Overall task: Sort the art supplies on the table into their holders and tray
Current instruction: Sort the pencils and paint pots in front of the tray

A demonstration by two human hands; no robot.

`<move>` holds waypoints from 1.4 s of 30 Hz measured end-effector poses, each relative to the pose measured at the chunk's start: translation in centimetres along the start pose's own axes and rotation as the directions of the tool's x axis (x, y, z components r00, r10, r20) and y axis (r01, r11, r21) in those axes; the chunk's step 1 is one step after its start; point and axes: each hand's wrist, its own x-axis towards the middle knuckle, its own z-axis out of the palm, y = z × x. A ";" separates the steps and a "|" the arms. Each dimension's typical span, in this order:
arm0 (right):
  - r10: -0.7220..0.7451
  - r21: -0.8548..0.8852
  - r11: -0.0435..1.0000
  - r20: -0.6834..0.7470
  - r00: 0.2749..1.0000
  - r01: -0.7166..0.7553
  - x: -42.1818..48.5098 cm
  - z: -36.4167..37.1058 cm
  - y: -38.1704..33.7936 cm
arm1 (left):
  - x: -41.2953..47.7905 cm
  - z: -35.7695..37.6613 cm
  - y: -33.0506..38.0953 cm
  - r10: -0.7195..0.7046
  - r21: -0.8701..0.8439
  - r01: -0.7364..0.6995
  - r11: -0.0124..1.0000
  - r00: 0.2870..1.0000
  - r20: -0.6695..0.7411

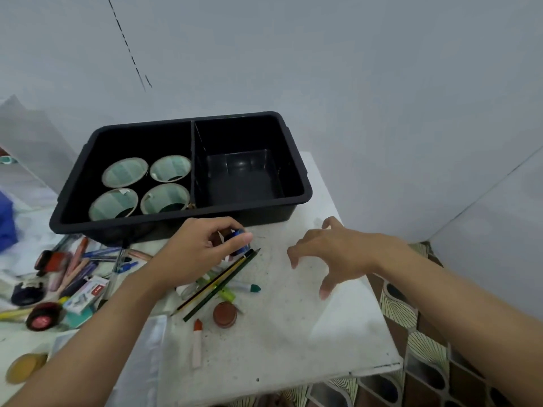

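Note:
A black tray (182,221) stands at the back of the white table (293,333). Its left half holds several pale green round holders (125,171); its right compartment (241,177) is bare. My left hand (202,248) is closed around a small blue pot (239,243) just in front of the tray. My right hand (338,254) hovers over the table to the right, fingers spread and holding nothing. Under my left hand lie two pencils (217,284), green markers (226,293), a brown paint pot (224,314) and an orange-tipped marker (197,345).
A heap of pens, markers, a small white box (86,293), a red-labelled pot (44,317) and a dark tape dispenser (26,292) covers the table's left. A yellow pot (25,367) sits near the lower left. The table's right edge drops to a patterned floor (426,362).

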 end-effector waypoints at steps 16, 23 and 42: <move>-0.037 0.170 0.979 -0.402 0.915 0.114 -0.7 3.5 -0.3 | -1.2 3.6 1.0 -0.103 -0.046 0.101 0.994 0.994 -0.044; 0.012 0.291 0.952 -0.347 0.938 0.095 -0.4 5.7 -0.7 | -0.5 6.8 -0.2 -0.058 0.289 0.091 0.953 0.991 -0.121; 0.249 0.455 0.881 -0.223 0.942 -0.126 0.1 4.3 -2.3 | -1.7 6.3 -0.9 0.090 0.537 -0.077 0.840 0.996 0.003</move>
